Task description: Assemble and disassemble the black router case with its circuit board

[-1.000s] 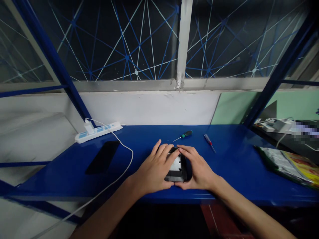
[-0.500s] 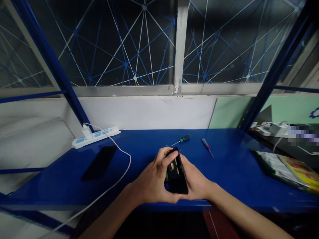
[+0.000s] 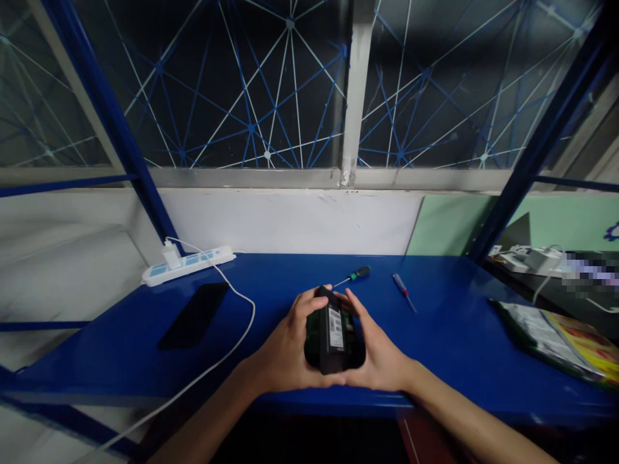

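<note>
Above the front part of the blue table, both hands grip a black electronic device casing [image 3: 333,351]. Its narrow side bears a white printed label [image 3: 335,328] and faces up towards me. My left hand [image 3: 285,351] wraps the left side, fingertips on the top end and thumb along the near end. My right hand [image 3: 382,348] closes round the right side, fingers bent over its far edge. Green circuit board parts [image 3: 313,328] show dimly within the casing on the left. Just beyond the fingers lies a green-and-black screwdriver [image 3: 358,273], its shaft pointing towards my hands.
A clear-handled screwdriver with a red collar [image 3: 401,287] lies right of centre on the blue table [image 3: 449,322]. To the left are a black phone [image 3: 193,316], a white power strip [image 3: 193,263] and a trailing white cable [image 3: 252,316]. A colourful packet [image 3: 561,335] lies far right.
The black casing has been turned in my hands: its open inside faced me before, and now the labelled side does. My right fingers have come up over its right edge.
</note>
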Demonstrator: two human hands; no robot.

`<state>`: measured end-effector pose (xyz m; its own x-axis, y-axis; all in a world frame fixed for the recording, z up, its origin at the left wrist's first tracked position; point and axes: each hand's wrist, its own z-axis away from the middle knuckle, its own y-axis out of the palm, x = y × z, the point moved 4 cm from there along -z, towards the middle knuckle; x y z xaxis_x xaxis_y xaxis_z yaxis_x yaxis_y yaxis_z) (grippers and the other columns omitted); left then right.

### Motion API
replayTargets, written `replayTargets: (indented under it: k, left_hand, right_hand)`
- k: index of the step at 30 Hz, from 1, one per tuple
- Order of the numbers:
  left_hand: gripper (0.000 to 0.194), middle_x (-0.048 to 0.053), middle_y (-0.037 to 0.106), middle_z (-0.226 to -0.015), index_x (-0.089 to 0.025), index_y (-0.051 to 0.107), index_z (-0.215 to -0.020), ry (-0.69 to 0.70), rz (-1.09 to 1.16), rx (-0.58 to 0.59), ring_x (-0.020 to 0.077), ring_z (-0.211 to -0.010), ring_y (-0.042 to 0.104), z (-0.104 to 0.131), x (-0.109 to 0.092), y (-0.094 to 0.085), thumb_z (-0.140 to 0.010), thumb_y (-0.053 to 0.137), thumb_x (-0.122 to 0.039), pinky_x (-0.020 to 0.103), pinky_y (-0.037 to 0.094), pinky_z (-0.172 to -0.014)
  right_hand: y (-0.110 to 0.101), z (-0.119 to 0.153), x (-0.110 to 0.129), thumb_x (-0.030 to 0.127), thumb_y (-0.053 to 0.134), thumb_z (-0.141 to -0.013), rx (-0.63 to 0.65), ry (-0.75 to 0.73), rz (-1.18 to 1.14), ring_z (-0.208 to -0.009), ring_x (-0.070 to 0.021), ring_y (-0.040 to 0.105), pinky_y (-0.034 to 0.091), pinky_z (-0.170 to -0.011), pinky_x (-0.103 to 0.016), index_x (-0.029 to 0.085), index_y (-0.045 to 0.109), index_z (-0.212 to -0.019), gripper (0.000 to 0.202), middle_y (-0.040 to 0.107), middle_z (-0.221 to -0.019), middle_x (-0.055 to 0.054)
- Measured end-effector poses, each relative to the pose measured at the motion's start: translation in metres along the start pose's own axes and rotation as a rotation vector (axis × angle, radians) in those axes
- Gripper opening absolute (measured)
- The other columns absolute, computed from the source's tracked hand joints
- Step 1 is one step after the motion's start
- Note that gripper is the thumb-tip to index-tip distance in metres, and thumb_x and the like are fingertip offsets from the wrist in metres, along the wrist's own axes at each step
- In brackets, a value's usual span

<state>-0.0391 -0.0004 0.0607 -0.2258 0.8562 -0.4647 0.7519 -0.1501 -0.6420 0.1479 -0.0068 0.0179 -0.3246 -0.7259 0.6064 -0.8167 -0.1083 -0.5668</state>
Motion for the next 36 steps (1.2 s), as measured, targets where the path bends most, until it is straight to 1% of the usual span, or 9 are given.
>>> replayTargets:
  k: [5,8,11,16,19,24,27,31,36]
  left_hand:
    - [0.118,0.022,0.030,-0.156,-0.032,0.015,-0.145,-0.018,-0.002,-0.003,0.0414,-0.145,0.034,0.008,0.011,0.005,-0.059,0.096,-0.038,0.062,0.039,-0.112]
    - [0.124,0.024,0.028,-0.157,-0.031,0.008,-0.148,-0.087,0.015,-0.024,0.0412,-0.143,0.038,0.015,0.021,0.007,-0.060,0.095,-0.037,0.062,0.041,-0.111]
    - [0.131,0.025,0.026,-0.158,-0.030,0.001,-0.150,-0.162,-0.003,-0.019,0.0424,-0.142,0.039,0.026,0.032,0.008,-0.059,0.095,-0.032,0.064,0.041,-0.110]
    - [0.132,0.025,0.026,-0.157,-0.029,0.001,-0.152,-0.248,-0.037,-0.028,0.0443,-0.141,0.039,0.042,0.046,0.008,-0.058,0.095,-0.030,0.067,0.041,-0.109]
    - [0.131,0.024,0.022,-0.159,-0.028,0.002,-0.153,-0.246,-0.036,-0.041,0.0440,-0.142,0.036,0.042,0.047,0.009,-0.059,0.093,-0.030,0.067,0.039,-0.110]
    - [0.131,0.019,0.013,-0.163,-0.031,-0.001,-0.155,-0.234,-0.113,0.002,0.0433,-0.147,0.027,0.036,0.042,0.007,-0.063,0.091,-0.031,0.067,0.032,-0.115]
    - [0.131,0.017,0.011,-0.164,-0.032,-0.003,-0.156,-0.230,-0.144,0.026,0.0428,-0.148,0.023,0.035,0.039,0.006,-0.064,0.090,-0.034,0.066,0.032,-0.116]
    - [0.129,0.017,0.009,-0.164,-0.032,-0.003,-0.156,-0.221,-0.178,0.050,0.0411,-0.149,0.022,0.035,0.037,0.006,-0.066,0.088,-0.036,0.064,0.033,-0.116]
    - [0.126,0.017,0.012,-0.164,-0.029,0.001,-0.157,-0.224,-0.203,0.061,0.0400,-0.148,0.024,0.036,0.037,0.008,-0.066,0.088,-0.037,0.061,0.034,-0.116]
  right_hand:
    - [0.001,0.001,-0.003,0.046,0.086,-0.063,0.015,-0.010,0.107,-0.147,-0.0400,0.032,0.032,-0.116,-0.063,0.027,-0.006,-0.158,0.134,0.025,-0.161,-0.020]
    - [0.000,0.001,-0.006,0.047,0.086,-0.062,-0.013,0.020,0.125,-0.142,-0.0396,0.039,0.036,-0.113,-0.062,0.027,-0.005,-0.158,0.134,0.032,-0.156,-0.021]
    - [-0.001,0.000,-0.007,0.047,0.087,-0.060,-0.042,0.039,0.130,-0.138,-0.0390,0.043,0.037,-0.112,-0.061,0.027,-0.003,-0.158,0.135,0.037,-0.151,-0.020]
    - [0.000,-0.001,-0.007,0.043,0.088,-0.059,-0.014,0.041,0.173,-0.136,-0.0382,0.045,0.040,-0.111,-0.059,0.027,-0.001,-0.158,0.134,0.040,-0.149,-0.019]
    - [-0.001,-0.001,-0.008,0.045,0.088,-0.059,-0.017,0.042,0.188,-0.135,-0.0376,0.045,0.039,-0.112,-0.057,0.026,0.000,-0.158,0.134,0.041,-0.148,-0.019]
    - [-0.003,0.000,-0.007,0.045,0.088,-0.059,-0.014,0.057,0.223,-0.133,-0.0357,0.046,0.040,-0.111,-0.054,0.026,0.002,-0.158,0.133,0.043,-0.147,-0.017]
    - [-0.004,0.000,-0.005,0.043,0.088,-0.059,-0.005,0.064,0.236,-0.133,-0.0352,0.046,0.040,-0.111,-0.054,0.027,0.003,-0.158,0.132,0.043,-0.148,-0.017]
    - [-0.005,0.000,-0.005,0.045,0.088,-0.060,0.000,0.053,0.250,-0.134,-0.0360,0.044,0.040,-0.111,-0.054,0.027,0.004,-0.158,0.130,0.041,-0.149,-0.016]
    - [-0.006,-0.001,-0.004,0.048,0.087,-0.062,0.004,0.031,0.288,-0.132,-0.0370,0.046,0.042,-0.109,-0.056,0.027,0.005,-0.158,0.128,0.043,-0.148,-0.017]
